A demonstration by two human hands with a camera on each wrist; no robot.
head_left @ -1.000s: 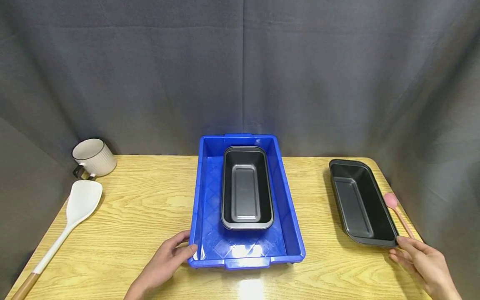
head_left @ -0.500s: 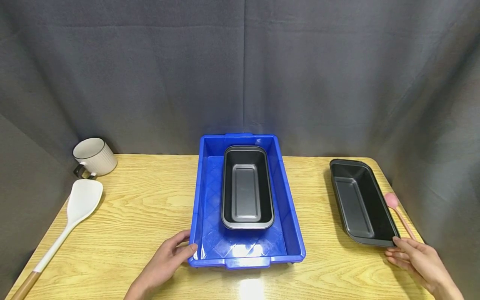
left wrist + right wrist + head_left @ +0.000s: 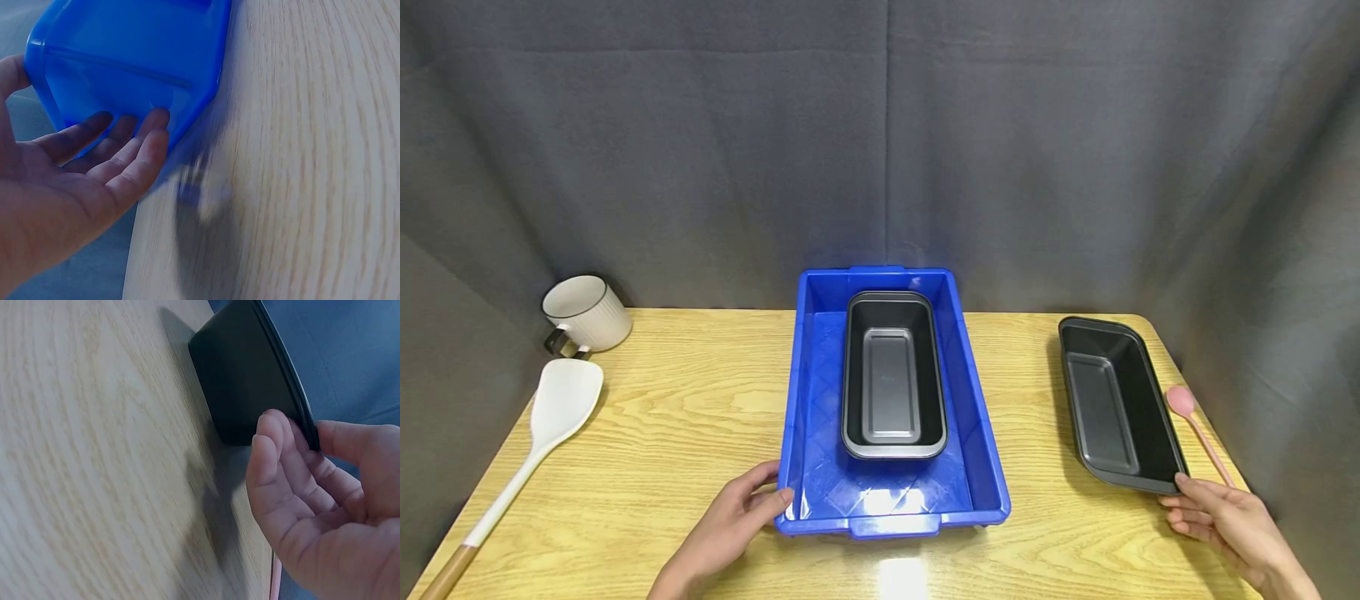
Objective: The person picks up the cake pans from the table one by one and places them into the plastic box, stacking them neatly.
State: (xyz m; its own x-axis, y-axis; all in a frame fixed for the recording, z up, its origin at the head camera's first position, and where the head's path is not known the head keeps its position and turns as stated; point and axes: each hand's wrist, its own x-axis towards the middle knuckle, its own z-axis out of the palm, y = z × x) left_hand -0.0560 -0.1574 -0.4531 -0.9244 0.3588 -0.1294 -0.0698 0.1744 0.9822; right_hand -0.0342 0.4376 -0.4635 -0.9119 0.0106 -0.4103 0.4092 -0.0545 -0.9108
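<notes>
My left hand (image 3: 724,527) grips the near left corner of a blue plastic tray (image 3: 893,525), thumb on the rim and fingers against the outer wall. The left wrist view shows those curled fingers (image 3: 128,150) under the blue rim. Inside the tray lies a dark loaf pan (image 3: 891,387), upright. Over at the right, my right hand (image 3: 1236,525) pinches the near right corner of a second loaf pan (image 3: 1101,408). In the right wrist view the thumb lies over that pan's rim, with fingertips (image 3: 265,450) against its dark outer side (image 3: 240,381).
A pink spoon (image 3: 1202,433) lies along the table's right edge, beside the second pan. On the left are a white spatula (image 3: 561,404) with a wooden handle and a ribbed white mug (image 3: 591,317) with a black handle. Grey cloth (image 3: 880,150) hangs behind the wooden table (image 3: 700,400).
My right hand has shifted a little to the left, and the near end of the second loaf pan has swung left with it. The left hand and tray have stayed put.
</notes>
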